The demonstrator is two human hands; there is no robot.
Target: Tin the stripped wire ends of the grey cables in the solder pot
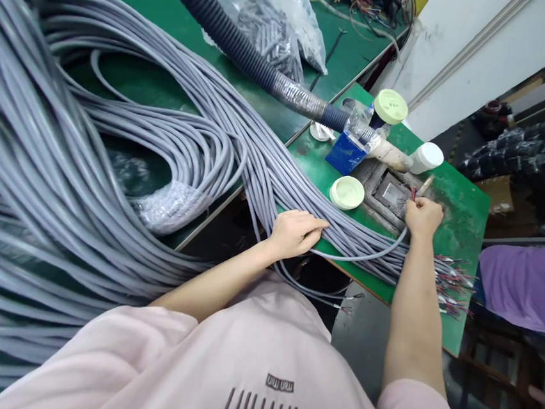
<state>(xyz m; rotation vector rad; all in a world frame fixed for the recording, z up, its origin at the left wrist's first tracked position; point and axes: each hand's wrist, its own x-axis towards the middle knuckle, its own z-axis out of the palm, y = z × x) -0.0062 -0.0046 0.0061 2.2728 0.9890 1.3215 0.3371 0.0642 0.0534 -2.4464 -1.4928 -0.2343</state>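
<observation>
My right hand is closed around the end of a grey cable, its thin stripped wires poking up past the fingers. Just left of that hand is a square solder pot with a shiny surface. From the hand, the cable curves down and back toward the bundle. My left hand rests on the thick bundle of grey cables, index finger stretched along it and other fingers partly bent. The bundle's wire ends fan out beyond my right forearm, showing red, white and dark strands.
A ribbed hose reaches over the green bench beside a blue box. Around the pot stand an open round lid, a white tub and a pale-lidded jar. A plastic bag lies behind. A person in purple is at right.
</observation>
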